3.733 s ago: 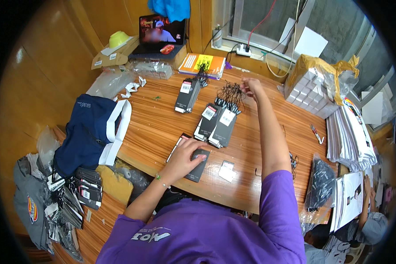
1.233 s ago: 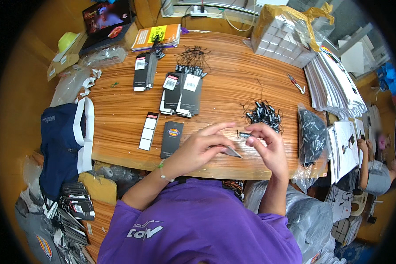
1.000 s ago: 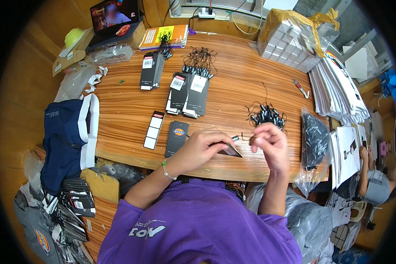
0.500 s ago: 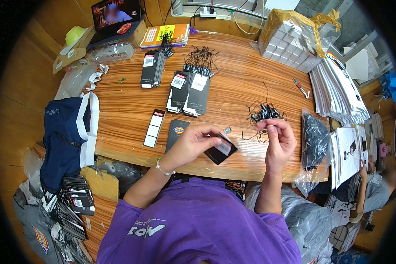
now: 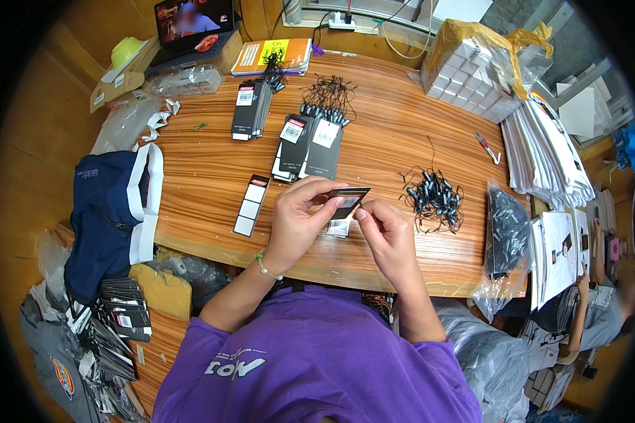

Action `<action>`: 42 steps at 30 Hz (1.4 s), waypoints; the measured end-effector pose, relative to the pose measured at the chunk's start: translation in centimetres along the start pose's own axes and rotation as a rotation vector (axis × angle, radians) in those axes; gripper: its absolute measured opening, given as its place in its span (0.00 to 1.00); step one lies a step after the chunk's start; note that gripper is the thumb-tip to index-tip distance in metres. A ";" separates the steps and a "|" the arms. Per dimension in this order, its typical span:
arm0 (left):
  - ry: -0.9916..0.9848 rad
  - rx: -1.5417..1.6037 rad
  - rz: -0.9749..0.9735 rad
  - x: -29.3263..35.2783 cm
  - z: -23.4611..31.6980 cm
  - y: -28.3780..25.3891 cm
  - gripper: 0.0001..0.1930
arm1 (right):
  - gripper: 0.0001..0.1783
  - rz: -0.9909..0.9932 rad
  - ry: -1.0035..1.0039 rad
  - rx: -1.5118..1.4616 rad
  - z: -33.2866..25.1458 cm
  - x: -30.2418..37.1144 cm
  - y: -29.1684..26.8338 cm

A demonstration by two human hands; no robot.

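Note:
My left hand pinches a dark hang tag between thumb and fingers, above the front of the wooden table. Thumb and forefinger closed, my right hand meets the tag's right corner; whatever lies in its fingertips is too small to make out. Just below the tag shows a white printed label, partly covered. To the right lies a loose pile of black hang-tag strings. A narrow black card with white panels rests flat left of my left hand.
Behind my hands are strung dark tags and another tag stack. A bag of black strings, a red pen and folded white bags lie right. Navy fabric hangs over the left edge. Another person sits far right.
My right hand has come left from the string pile to the tag. My left hand has raised and turned the tag. The dark tag beside my left hand no longer shows on the table.

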State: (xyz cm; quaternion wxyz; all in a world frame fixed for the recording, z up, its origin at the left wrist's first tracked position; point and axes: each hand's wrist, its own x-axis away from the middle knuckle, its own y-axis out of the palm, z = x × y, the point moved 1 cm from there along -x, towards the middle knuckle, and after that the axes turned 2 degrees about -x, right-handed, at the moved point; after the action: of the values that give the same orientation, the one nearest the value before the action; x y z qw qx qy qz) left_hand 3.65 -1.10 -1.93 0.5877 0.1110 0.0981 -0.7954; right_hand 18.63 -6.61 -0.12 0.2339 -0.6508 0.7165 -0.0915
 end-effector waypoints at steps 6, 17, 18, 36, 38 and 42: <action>-0.030 0.028 0.005 0.1 0.0 0.1 0.10 | 0.08 0.054 -0.141 0.137 0.1 -0.8 0.9; -0.043 0.017 -0.032 0.2 0.4 0.1 0.09 | 0.09 0.129 -0.180 0.175 0.4 -1.2 1.2; -0.046 0.017 -0.031 0.2 0.5 0.1 0.09 | 0.09 0.135 -0.189 0.187 0.5 -1.2 1.2; 0.130 -0.331 -0.073 0.5 1.8 0.4 0.11 | 0.15 0.049 0.176 -0.721 2.4 -0.5 2.5; 0.217 -0.396 -0.072 0.5 1.7 0.3 0.11 | 0.15 0.087 0.105 -0.550 2.5 -0.6 2.7; 0.223 -0.426 -0.096 0.5 1.9 0.3 0.12 | 0.11 0.207 -0.173 0.122 2.2 -0.8 2.4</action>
State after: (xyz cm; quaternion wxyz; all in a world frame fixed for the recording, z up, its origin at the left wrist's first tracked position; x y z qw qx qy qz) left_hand 3.66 -2.19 -0.26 0.5451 0.0669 0.3329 -0.7665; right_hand 17.53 -5.09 -2.91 0.3422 -0.5636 0.7499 -0.0539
